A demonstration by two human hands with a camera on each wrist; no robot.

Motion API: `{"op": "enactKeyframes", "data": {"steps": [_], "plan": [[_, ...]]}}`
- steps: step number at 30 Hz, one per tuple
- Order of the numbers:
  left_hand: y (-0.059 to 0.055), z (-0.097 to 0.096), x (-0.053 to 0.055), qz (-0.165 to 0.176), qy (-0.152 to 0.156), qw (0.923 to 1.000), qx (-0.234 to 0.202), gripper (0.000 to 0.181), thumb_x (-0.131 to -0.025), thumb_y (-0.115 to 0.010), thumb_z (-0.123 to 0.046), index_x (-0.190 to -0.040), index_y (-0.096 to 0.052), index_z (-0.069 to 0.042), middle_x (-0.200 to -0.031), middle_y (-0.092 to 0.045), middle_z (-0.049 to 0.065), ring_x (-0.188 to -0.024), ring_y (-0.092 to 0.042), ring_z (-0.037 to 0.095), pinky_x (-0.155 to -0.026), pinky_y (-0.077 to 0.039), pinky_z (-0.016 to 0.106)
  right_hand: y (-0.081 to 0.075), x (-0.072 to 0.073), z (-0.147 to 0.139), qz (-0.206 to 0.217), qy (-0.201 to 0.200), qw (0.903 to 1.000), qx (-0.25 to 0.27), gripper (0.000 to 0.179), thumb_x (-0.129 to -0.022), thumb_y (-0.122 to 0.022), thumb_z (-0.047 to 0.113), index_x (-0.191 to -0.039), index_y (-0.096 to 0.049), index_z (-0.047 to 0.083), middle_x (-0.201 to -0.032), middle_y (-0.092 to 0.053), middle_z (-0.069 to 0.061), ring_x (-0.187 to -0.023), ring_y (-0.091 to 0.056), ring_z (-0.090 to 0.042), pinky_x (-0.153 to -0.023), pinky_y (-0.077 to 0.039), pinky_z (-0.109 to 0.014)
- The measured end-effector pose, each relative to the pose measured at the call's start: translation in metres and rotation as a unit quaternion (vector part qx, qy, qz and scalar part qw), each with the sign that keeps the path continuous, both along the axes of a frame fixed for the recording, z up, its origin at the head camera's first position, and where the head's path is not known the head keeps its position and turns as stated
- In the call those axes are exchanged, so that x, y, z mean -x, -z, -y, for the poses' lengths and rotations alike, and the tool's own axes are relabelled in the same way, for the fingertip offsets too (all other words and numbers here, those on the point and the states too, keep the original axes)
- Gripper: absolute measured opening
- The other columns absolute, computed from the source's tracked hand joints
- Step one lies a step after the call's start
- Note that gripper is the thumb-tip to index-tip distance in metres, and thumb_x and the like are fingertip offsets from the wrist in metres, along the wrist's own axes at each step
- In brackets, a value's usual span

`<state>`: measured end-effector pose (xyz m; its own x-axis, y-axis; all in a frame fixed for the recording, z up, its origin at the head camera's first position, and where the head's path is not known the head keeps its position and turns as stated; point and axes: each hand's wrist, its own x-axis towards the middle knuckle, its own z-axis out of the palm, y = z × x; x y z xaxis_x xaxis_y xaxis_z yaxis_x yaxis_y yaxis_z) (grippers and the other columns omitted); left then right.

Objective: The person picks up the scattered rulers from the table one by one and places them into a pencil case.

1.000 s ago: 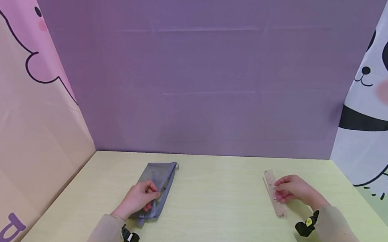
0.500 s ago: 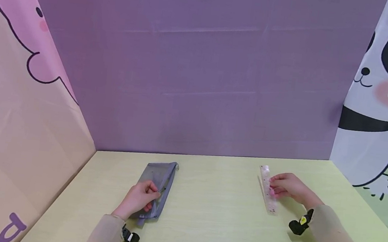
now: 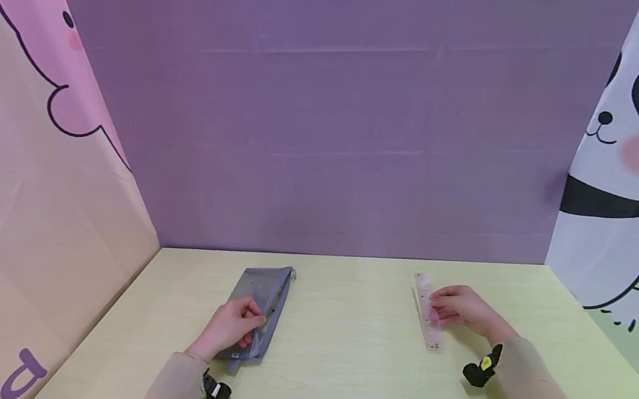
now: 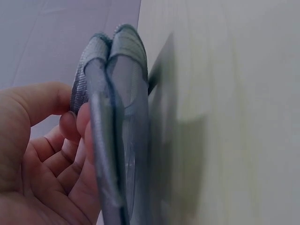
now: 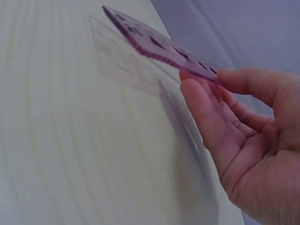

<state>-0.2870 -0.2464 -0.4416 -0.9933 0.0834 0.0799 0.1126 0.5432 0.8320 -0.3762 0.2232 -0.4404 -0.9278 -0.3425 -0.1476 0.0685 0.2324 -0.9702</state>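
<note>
A grey-blue mesh zip pouch point(image 3: 255, 285) lies on the left part of the table, with a small ring at its far right corner. My left hand point(image 3: 231, 323) pinches the pouch's edge between thumb and fingers; the left wrist view shows the opening side of the pouch point(image 4: 119, 89) standing up beside the fingers. To the right, my right hand point(image 3: 464, 308) pinches a see-through pink ruler point(image 3: 423, 299) by its long edge. In the right wrist view the ruler point(image 5: 154, 44) is tilted and held above the table, its shadow on the wood below.
The pale wooden table point(image 3: 337, 348) stretches between the two hands. A purple backdrop point(image 3: 328, 127) rises behind it, with cartoon-printed panels on the left point(image 3: 26, 203) and right point(image 3: 630, 158). Black wrist cameras point(image 3: 478, 373) sit on both wrists.
My right hand has moved left with the ruler, toward the middle of the table. The left hand and the pouch have stayed where they were.
</note>
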Motion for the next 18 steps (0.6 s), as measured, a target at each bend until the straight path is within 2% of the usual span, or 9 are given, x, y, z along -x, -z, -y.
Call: {"op": "enactKeyframes", "data": {"steps": [18], "plan": [[-0.002, -0.001, -0.001, 0.0, -0.003, 1.0, 0.003, 0.008, -0.088, -0.066, -0.006, -0.087, -0.059, -0.003, -0.062, -0.055, 0.004, -0.05, -0.055, 0.02, -0.047, -0.052, 0.034, 0.003, 0.004, 0.025, 0.01, -0.009, 0.9997, 0.021, 0.03, -0.094, -0.057, 0.004, -0.115, -0.051, -0.018, -0.085, -0.064, -0.011, -0.074, -0.066, -0.019, -0.07, -0.058, -0.034]]}}
